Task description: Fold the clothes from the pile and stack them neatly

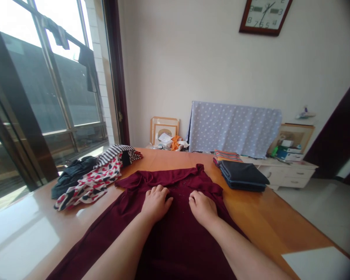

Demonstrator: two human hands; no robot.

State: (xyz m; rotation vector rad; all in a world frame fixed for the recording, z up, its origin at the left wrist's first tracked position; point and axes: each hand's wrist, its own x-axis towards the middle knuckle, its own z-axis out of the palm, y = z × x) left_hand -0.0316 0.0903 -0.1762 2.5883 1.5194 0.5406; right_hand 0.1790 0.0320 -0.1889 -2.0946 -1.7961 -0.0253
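Note:
A maroon dress point(175, 237) lies spread over the wooden table, its upper end away from me and its lower part running toward me out of view. The far edge is rumpled, and small shiny specks show on the cloth between my hands. My left hand point(156, 203) rests on the dress left of its middle, fingers over the cloth and thumb apart. To the right, my right hand point(203, 207) is on the same dress with its fingers curled in and closed at the fabric. What lies under those fingertips is partly hidden.
On the table point(268, 225), loose clothes point(100, 177) lie at the left. Folded dark clothes point(243, 175) and a striped folded piece point(227, 155) are at the right. A white sheet point(317, 262) sits near the right edge. Behind stand a dotted cloth cover point(235, 126) and a white cabinet point(294, 175).

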